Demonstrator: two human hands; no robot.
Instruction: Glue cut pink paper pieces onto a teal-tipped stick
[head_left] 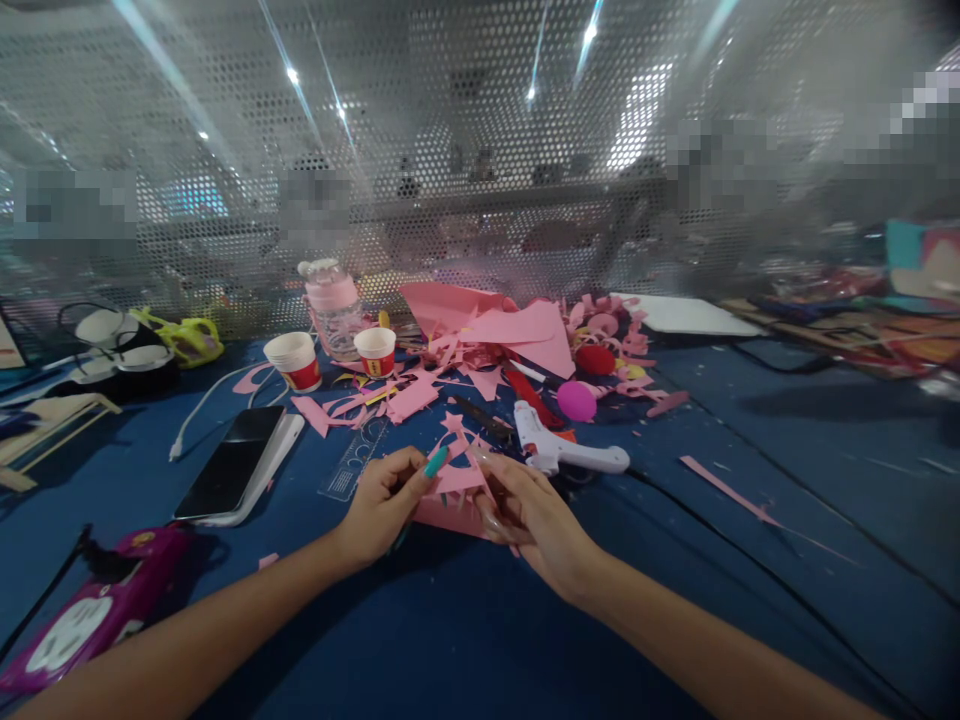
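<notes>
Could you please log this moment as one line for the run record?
left hand: holds pink paper piece | right hand: holds same piece | nearby: glue gun, phone | surface: blue table

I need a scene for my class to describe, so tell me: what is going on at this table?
A person's left hand and right hand together hold a pink paper cut-out just above a blue table. A white glue gun lies just beyond the right hand. Farther back sit a heap of pink paper scraps, two paper cups, a clear ruler and a phone to the left.
</notes>
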